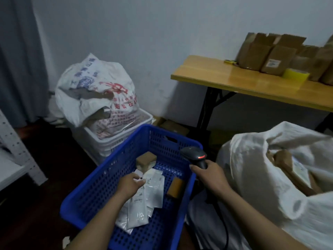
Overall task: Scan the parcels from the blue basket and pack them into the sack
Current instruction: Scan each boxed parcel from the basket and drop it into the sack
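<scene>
Parcels [144, 197] lie on the floor of the blue basket [100, 170]: a loose fan of flat white plastic mailers with printed labels, flanked by two small brown cardboard boxes, one [146, 159] at the far wall and one [175, 186] by the right wall. The person's left hand [130, 184] reaches into the basket, fingers curled, and appears to pinch the upper edge of the topmost white mailer [153, 179]. The right hand [210, 175] is wrapped round the grip of a black scanner [194, 156], its red light glowing, the head hanging over the basket's right rim and pointing toward the parcels.

The step in hand looks like picking one mailer for scanning. It would go best if the left hand lifts a single mailer clear of the slippery pile, turns its label flat toward the scanner and keeps the soft plastic taut so that the barcode does not crease.

Just right of the basket slumps the sack [252, 159], white and woven, its mouth open, with brown parcels showing inside. Behind the basket, a white crate [115, 141] holds another stuffed printed bag [97, 91]. A wooden table [225, 74] against the wall carries cardboard boxes [270, 55] and a yellow roll of tape [295, 74].
</scene>
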